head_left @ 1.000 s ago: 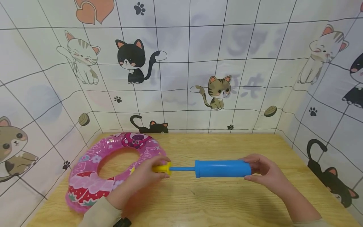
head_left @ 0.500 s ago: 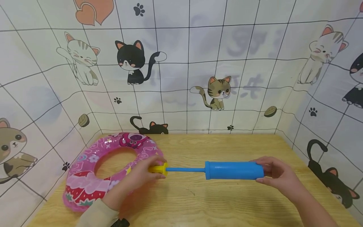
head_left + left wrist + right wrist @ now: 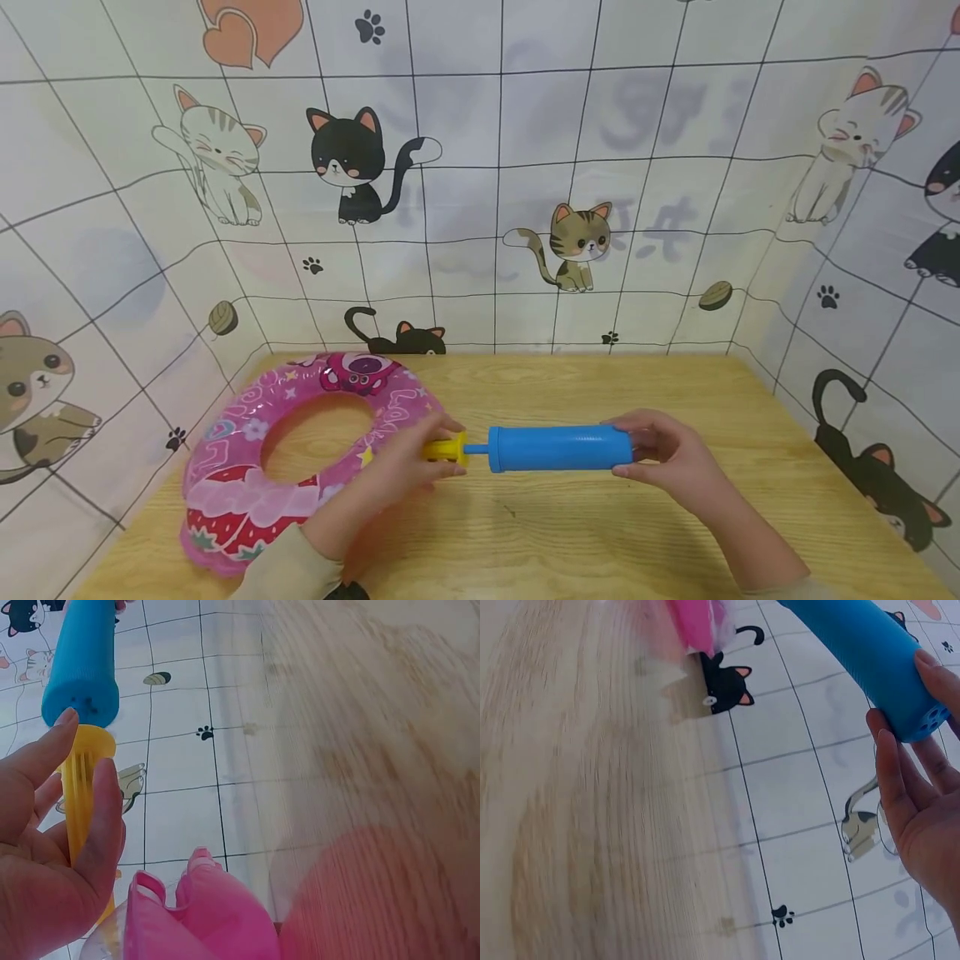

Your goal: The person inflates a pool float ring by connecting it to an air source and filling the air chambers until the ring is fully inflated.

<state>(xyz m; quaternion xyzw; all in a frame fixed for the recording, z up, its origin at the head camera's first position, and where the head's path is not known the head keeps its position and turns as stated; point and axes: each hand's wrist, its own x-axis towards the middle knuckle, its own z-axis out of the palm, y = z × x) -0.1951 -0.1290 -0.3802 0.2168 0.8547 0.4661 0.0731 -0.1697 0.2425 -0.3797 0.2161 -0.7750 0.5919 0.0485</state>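
Observation:
A blue hand pump [image 3: 561,448] is held level above the table between my two hands. My left hand [image 3: 401,458] grips its yellow handle [image 3: 79,780], fingers and thumb wrapped about it. My right hand [image 3: 678,458] pinches the far end of the blue barrel [image 3: 885,667] with fingertips and thumb. Only a short stretch of the blue rod [image 3: 476,449] shows between handle and barrel. Behind and under my left forearm lies a pink inflated swim ring [image 3: 225,433], printed with strawberries and a bear; the forearm hides part of it.
The wooden table [image 3: 600,533] runs back to a cloth wall [image 3: 465,183] printed with grid lines and cartoon cats, which also closes in both sides. The swim ring takes up the table's left side.
The rod was drawn further out half a second ago, then pushed in as my right hand moved left with the barrel. My left hand shifted slightly right.

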